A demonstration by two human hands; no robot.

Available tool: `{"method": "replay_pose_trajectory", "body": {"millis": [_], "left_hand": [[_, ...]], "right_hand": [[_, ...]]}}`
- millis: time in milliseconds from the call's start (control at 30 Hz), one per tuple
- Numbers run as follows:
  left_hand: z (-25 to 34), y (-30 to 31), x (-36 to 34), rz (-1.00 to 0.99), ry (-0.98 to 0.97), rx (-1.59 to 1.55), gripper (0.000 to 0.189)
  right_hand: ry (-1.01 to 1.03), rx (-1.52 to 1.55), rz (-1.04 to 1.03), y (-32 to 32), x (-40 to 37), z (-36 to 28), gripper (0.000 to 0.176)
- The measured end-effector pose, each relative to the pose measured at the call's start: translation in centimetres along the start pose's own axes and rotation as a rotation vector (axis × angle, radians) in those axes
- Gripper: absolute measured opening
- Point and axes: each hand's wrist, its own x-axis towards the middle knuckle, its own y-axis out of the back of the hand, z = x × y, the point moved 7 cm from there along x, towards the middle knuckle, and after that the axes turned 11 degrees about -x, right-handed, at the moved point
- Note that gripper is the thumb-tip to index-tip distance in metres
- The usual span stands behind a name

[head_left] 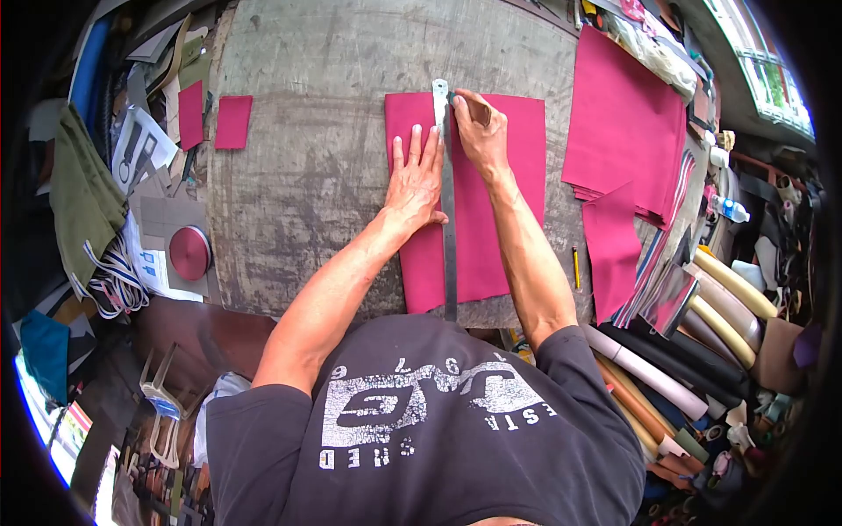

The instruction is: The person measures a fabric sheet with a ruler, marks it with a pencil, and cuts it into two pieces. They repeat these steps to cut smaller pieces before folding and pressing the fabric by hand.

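A magenta fabric piece lies flat on the worn table, with a long metal ruler running lengthwise over it. My left hand rests flat on the fabric, fingers spread and pointing away from me. Its thumb and fingertips lie against the ruler's left part. Near the ruler's far end, my right hand is closed around a short brown-handled tool. The tool's tip is at the ruler's right edge, too small to make out clearly.
A magenta fabric stack and a yellow pencil lie right. Small magenta pieces and a maroon webbing roll are left. Material rolls crowd the lower right; a plastic stool stands lower left.
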Motion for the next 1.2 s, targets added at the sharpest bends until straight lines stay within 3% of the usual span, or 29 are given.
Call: {"method": "replay_pose_trajectory", "body": {"millis": [67,200,300,333,467,700,867,967,1033,1100,1200], "left_hand": [[0.0,-0.1,0.0,0.0,-0.005,0.003,0.14],[0.2,-0.3,0.0,0.009,0.006,0.0,0.142],[0.3,-0.6,0.2,0.037,-0.011,0.017,0.143],[0.2,-0.8,0.2,0.045,-0.017,0.025,0.142],[0.2,-1.5,0.6,0.006,-0.005,0.131,0.146],[-0.6,-2.5,1.0,0.011,-0.005,0.164,0.152],[-1.0,-2.7,0.4,0.04,-0.041,0.136,0.156],[-0.5,-2.8,-2.6,0.274,-0.189,0.126,0.13],[0.1,-2.5,-6.0,0.46,-0.219,0.025,0.104],[-0.5,-2.6,-9.1,0.55,-0.098,-0.15,0.086],[-0.9,-3.6,-13.1,0.488,0.057,-0.361,0.074]], "right_hand": [[0.064,-0.136,0.022,-0.4,0.3,0.1,0.016],[-0.028,-0.184,-0.107,0.1,0.4,-0.8,0.017],[0.033,-0.221,-0.041,0.8,-2.8,0.1,0.018],[-0.054,-0.141,-0.11,1.2,-4.6,0.2,0.017],[-0.005,-0.127,-0.07,4.6,-14.7,-0.5,0.016],[-0.041,-0.297,-0.136,11.1,-37.3,-1.7,0.023],[-0.066,-0.234,-0.126,11.3,-39.2,-0.6,0.026],[0.062,-0.293,0.071,12.3,-36.7,-4.2,0.026],[0.011,-0.297,0.089,11.1,-35.0,-4.3,0.028],[-0.136,-0.398,0.048,8.2,-33.8,-2.9,0.031],[-0.267,-0.559,-0.066,5.2,-33.4,-0.8,0.03]]}}
